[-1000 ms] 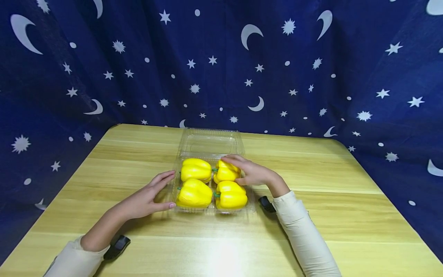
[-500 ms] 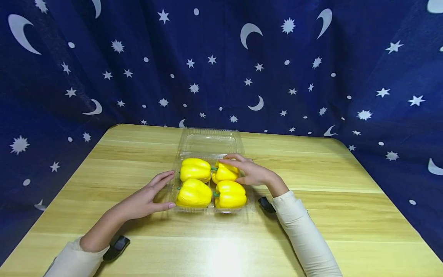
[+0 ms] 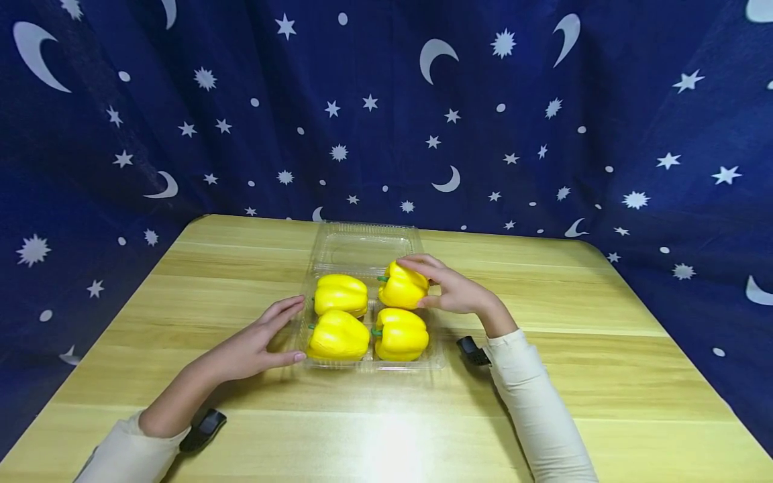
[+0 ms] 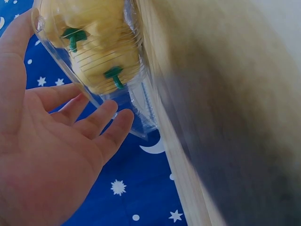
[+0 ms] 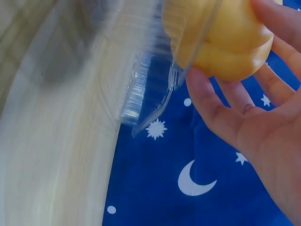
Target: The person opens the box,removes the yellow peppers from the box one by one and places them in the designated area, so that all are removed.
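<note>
One yellow bell pepper [image 3: 403, 285] is what we see in the right hand [image 3: 449, 287], its thumb and fingers curved around the smooth, lobed skin. That pepper is over the far right part of the clear plastic container [image 3: 435, 355], tilted, its green stem pointing left.

Inside the container we count three more, all plump and blocky with a soft shine: the far left pepper [image 3: 340, 295], the near left pepper [image 3: 338, 335] and the near right pepper [image 3: 401, 335], each with a green stem. In the left wrist view we make out fine ribs on the container's thin, see-through wall. Its lid [image 3: 368, 249], shallow and ridged along the rim, lies folded back at the container's far side.

At the container's left side, the left hand [image 3: 260, 345] has its fingers loosely extended, touching the wall without grasping anything.

Under the container we see a table [image 3: 574, 322] of pale, streaky wood grain; beyond it hangs a dark blue cloth [image 3: 513, 134] printed with white moons and stars.
</note>
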The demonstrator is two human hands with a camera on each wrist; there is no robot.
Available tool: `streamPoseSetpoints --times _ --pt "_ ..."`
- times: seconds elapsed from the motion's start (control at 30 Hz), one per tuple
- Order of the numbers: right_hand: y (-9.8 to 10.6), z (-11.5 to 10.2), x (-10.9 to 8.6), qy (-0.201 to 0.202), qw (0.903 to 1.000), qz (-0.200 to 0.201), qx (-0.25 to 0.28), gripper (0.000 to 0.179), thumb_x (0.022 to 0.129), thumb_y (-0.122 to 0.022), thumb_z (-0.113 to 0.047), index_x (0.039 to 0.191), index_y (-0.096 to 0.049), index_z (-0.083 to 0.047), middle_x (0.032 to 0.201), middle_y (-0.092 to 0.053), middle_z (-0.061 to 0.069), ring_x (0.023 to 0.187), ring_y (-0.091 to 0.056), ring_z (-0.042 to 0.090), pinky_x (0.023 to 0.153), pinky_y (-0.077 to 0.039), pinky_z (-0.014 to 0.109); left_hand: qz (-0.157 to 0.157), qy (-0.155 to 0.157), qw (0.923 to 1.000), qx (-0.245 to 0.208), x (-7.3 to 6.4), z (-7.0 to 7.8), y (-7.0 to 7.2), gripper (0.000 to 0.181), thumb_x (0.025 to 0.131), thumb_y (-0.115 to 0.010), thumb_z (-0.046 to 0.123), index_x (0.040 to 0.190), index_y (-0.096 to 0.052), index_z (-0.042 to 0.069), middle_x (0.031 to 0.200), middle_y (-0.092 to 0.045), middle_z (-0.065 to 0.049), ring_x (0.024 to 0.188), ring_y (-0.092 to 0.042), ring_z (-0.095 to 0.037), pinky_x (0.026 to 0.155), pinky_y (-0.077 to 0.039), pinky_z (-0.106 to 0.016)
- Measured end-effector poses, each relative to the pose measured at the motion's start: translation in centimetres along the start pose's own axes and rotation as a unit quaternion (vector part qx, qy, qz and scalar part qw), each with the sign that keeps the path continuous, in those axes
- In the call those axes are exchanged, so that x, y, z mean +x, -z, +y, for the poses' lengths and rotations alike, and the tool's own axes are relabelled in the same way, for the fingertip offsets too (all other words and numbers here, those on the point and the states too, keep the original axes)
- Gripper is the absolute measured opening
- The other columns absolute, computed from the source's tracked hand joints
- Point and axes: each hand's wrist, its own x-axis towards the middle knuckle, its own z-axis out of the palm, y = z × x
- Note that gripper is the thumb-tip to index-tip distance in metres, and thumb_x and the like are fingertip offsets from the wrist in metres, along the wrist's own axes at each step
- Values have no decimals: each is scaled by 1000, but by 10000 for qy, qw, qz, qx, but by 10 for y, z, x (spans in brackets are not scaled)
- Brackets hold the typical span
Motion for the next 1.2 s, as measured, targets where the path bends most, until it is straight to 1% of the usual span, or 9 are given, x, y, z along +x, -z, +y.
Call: streamPoseSetpoints --times 0.13,0.27,0.47,0.57,0.7,0.83,0.93,1.0,1.2 --pt "5 3 -2 -101 9996 113 248 73 78 -65 5 142 -31 -6 144 -27 15 127 -34 35 88 -45 48 9 -13 10000 9 0 1 0 80 84 -62 43 143 -25 3 150 -17 -12 132 -29 -36 100 -30 -56" --pt "3 4 -1 -57 9992 202 334 70 81 -63 2 142 -31 -7 145 -23 15 126 -34 34 85 -45 46 -9 0 10000 28 0 1 0 80 84 -61 43 143 -24 3 149 -16 -13 132 -29 -36 99 -31 -56" --pt "-2 7 3 -38 9971 650 386 65 80 -60 2 140 -36 -8 144 -20 17 124 -35 31 78 -46 40 -36 26 10000 -9 1 1 0 81 85 -60 44 144 -23 3 150 -15 -13 132 -28 -37 99 -30 -57" --pt "-5 6 4 -160 9955 870 333 67 79 -62 -1 140 -36 -9 143 -22 17 125 -33 31 77 -46 40 -45 52 10000 -40 1 0 -1 81 85 -59 45 144 -22 4 150 -14 -12 133 -27 -37 99 -30 -57" --pt "-10 3 9 -310 9914 1271 34 73 76 -73 -12 139 -37 -11 138 -28 18 122 -34 31 79 -47 43 -16 52 10000 -39 0 -1 -1 81 85 -60 44 144 -23 4 150 -14 -12 132 -28 -36 99 -31 -57" --pt "-17 2 13 -502 9853 1630 -139 77 72 -77 -17 138 -38 -12 134 -31 17 114 -41 31 79 -49 41 7 31 10000 0 0 -1 -1 81 85 -60 44 144 -23 4 150 -14 -12 132 -28 -36 99 -31 -57" --pt "-18 1 13 -539 9843 1669 -212 74 75 -74 -14 139 -36 -13 135 -30 18 109 -47 32 78 -49 39 10 32 10000 -1 1 -1 -2 81 85 -60 44 144 -23 4 150 -14 -12 132 -28 -36 99 -31 -56" --pt "-17 2 12 -476 9851 1634 -235 72 77 -71 -11 139 -36 -13 137 -30 18 107 -50 32 77 -49 38 9 40 10000 -22 1 0 -2 81 85 -59 45 144 -23 4 150 -14 -11 132 -28 -36 99 -31 -56" --pt "-7 6 5 -341 9871 1561 -61 76 74 -70 -5 141 -34 -9 143 -31 15 115 -48 32 81 -49 42 -19 80 10000 -11 1 0 0 81 85 -59 46 144 -22 4 150 -14 -11 132 -28 -37 99 -31 -57"
